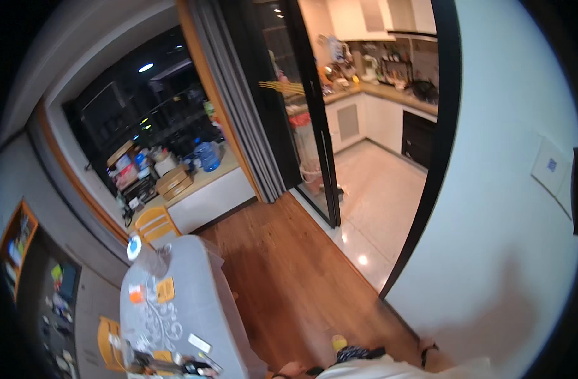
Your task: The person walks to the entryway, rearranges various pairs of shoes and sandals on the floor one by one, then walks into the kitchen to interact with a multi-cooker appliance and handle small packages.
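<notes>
At the bottom edge, my left hand (292, 368) hangs beside the right side of a dining table (201, 279) with a pale patterned tablecloth. My right hand (426, 345), with a dark band at its wrist, is low beside the white wall (497, 189). Both hands are small and blurred, and I cannot tell if either holds anything. My body in a white top (397, 368) shows between them, with a yellow slipper tip (339, 342) on the brown wooden floor (279, 265) ahead.
A dark-framed glass sliding door (312, 142) stands partly open to a tiled kitchen floor (379, 189). A tall container (147, 256) stands on the table. One wooden chair (155, 225) is at its far end. Cardboard boxes (174, 182) and a blue water jug (207, 157) sit on the window ledge.
</notes>
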Demonstrator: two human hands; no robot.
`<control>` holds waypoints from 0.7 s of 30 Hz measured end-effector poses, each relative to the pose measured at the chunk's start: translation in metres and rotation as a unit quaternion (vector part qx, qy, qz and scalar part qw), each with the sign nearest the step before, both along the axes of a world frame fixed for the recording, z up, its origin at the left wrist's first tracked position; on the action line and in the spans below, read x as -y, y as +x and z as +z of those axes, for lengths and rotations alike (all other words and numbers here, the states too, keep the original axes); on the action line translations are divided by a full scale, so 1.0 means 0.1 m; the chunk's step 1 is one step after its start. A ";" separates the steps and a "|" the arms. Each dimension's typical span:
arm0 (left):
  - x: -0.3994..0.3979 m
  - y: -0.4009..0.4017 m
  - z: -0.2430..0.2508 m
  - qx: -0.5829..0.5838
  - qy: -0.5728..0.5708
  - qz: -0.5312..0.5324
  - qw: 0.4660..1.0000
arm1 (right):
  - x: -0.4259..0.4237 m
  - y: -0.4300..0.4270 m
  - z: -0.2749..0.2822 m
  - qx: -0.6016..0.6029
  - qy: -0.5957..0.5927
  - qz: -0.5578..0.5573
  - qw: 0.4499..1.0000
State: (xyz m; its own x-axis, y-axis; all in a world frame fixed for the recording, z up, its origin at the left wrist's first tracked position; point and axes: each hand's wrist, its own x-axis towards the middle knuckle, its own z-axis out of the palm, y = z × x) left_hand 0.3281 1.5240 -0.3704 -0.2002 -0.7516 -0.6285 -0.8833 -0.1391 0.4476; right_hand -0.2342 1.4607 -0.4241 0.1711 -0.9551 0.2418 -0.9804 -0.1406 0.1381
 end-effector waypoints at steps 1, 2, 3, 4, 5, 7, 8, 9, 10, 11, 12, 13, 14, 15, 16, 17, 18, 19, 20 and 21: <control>0.14 0.22 -0.07 0.016 -0.006 0.026 1.000 | 0.49 0.28 0.01 0.014 0.213 -0.029 0.977; 0.55 0.31 -0.02 -0.004 -0.031 -0.018 0.999 | 0.88 0.34 0.02 0.006 0.412 -0.098 0.906; 0.72 0.61 0.18 0.002 -0.029 -0.024 0.999 | 1.29 1.00 0.36 0.122 0.367 -0.064 0.920; 1.21 0.55 0.36 -0.012 -0.024 -0.055 0.998 | 1.66 1.05 0.41 0.134 0.375 -0.073 0.914; 1.65 0.54 0.53 -0.021 -0.050 -0.013 0.998 | 2.07 1.13 0.45 0.147 0.381 -0.072 0.910; 2.26 0.61 0.70 -0.028 -0.074 0.028 0.996 | 2.75 1.47 0.60 0.283 0.302 -0.024 0.910; 2.49 0.77 0.74 -0.007 -0.060 0.037 0.997 | 3.10 1.85 0.81 0.364 0.299 -0.037 0.881; 2.82 0.83 0.74 0.003 -0.053 0.032 0.998 | 3.43 2.01 0.88 0.366 0.258 -0.031 0.894; 3.17 0.96 0.66 -0.013 -0.015 0.001 1.000 | 3.71 2.15 0.92 0.369 0.217 -0.026 0.903; 3.51 1.09 0.61 -0.003 -0.006 -0.007 1.000 | 3.98 2.33 1.02 0.388 0.239 -0.049 0.889; 3.85 1.10 0.60 -0.004 0.001 -0.049 0.999 | 4.22 2.35 1.10 0.399 0.242 -0.053 0.883; 4.17 1.12 0.66 -0.006 0.010 -0.099 0.995 | 4.34 2.38 1.12 0.413 0.244 -0.065 0.875; 4.60 1.14 0.72 -0.002 0.015 -0.121 0.993 | 4.50 2.42 1.13 0.421 0.239 -0.084 0.871; 4.89 1.09 0.74 0.000 0.012 -0.118 0.993 | 4.58 2.38 1.11 0.366 0.274 -0.120 0.881; 5.17 1.05 0.77 0.001 0.011 -0.115 0.993 | 4.65 2.33 1.09 0.310 0.312 -0.156 0.885; 5.49 1.02 0.73 -0.002 0.018 -0.127 0.992 | 4.72 2.24 1.06 0.311 0.314 -0.170 0.881; 5.86 0.99 0.67 -0.011 0.013 -0.154 0.988 | 4.78 2.14 1.03 0.313 0.299 -0.224 0.873; 6.18 0.90 0.61 -0.020 0.010 -0.180 0.983 | 4.83 2.01 1.00 0.314 0.285 -0.278 0.862; 6.50 0.79 0.61 -0.019 0.020 -0.205 0.978 | 4.86 1.92 1.01 0.332 0.233 -0.294 0.865; 6.87 0.56 0.67 -0.021 0.031 -0.234 0.972 | 4.85 1.76 1.00 0.329 0.173 -0.303 0.878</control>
State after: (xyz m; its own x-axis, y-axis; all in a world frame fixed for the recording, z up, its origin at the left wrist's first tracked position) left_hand 0.3841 0.8369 -0.3039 -0.5368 -0.5338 -0.6534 -0.8378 0.2458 0.4876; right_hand -0.0587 0.9755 -0.3245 -0.4610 -0.8587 -0.2241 -0.7418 0.5114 -0.4339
